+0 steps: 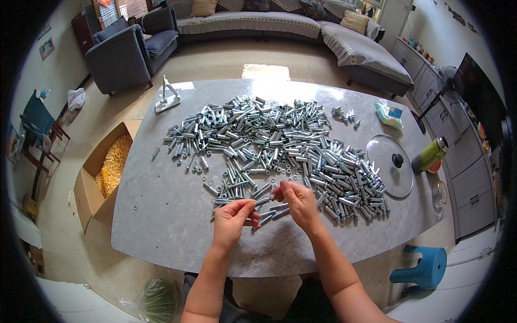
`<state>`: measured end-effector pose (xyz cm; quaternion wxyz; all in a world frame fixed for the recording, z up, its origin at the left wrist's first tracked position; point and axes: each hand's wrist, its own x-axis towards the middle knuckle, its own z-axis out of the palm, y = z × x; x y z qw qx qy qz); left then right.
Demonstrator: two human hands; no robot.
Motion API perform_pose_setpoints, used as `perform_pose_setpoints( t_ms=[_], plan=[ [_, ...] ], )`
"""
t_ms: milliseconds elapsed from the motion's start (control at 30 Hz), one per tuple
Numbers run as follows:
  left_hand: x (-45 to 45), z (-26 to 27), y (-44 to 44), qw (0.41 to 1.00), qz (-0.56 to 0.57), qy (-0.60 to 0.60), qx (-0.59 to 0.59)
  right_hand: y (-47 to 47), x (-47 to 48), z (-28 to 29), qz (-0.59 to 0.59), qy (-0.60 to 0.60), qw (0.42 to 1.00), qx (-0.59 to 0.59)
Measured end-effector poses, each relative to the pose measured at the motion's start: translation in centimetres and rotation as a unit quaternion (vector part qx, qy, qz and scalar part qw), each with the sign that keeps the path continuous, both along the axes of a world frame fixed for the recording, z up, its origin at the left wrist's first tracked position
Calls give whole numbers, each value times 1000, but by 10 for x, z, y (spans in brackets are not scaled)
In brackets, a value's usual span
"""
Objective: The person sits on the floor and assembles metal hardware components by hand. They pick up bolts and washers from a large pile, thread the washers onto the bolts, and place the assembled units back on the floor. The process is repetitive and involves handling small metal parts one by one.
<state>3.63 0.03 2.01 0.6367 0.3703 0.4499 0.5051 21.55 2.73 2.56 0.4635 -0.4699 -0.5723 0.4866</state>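
Observation:
Near the front middle of the grey table (173, 226), my left hand (234, 220) holds a metal expansion anchor bolt (262, 201) between thumb and fingers, its far end pointing right. My right hand (297, 202) is at that end, thumb and fingertips pinched together; whether a small part is between them is too small to tell. Beyond both hands spreads a large heap of metal sleeves and bolts (258, 133), with loose nuts and washers (198, 167) among them. To the right lies a dense pile of anchor bolts (347, 181). Several loose sleeves (278, 212) lie between my hands.
A glass lid (383, 177), a green bottle (430, 155) and a wipes packet (388, 115) are at the table's right. A white stand (167, 99) is at the back left. A cardboard box (91, 187) of corn kernels stands left; a blue stool (424, 266) stands right.

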Motion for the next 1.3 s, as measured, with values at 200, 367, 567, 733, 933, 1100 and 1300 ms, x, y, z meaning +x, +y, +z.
perform_pose_setpoints(
  t_ms=[200,367,567,733,933,1100,1300],
  plan=[
    [-4,-5,4,998,31,-50,-4,0,4,-2,55,-17,998,-17],
    [-4,-5,3,999,25,-48,0,-2,-5,1,49,33,998,15],
    [-4,-4,2,998,34,-44,2,-2,-4,2,50,-3,998,39],
    [-2,-3,3,999,32,-34,6,-3,-5,0,51,61,996,-25],
    [2,-3,0,999,23,4,44,1,-1,-8,104,92,984,-110],
    [9,-4,-3,973,29,139,183,2,3,-5,111,175,967,-150],
    [11,6,1,970,92,129,185,20,37,-10,-170,229,947,-148]
  ],
)
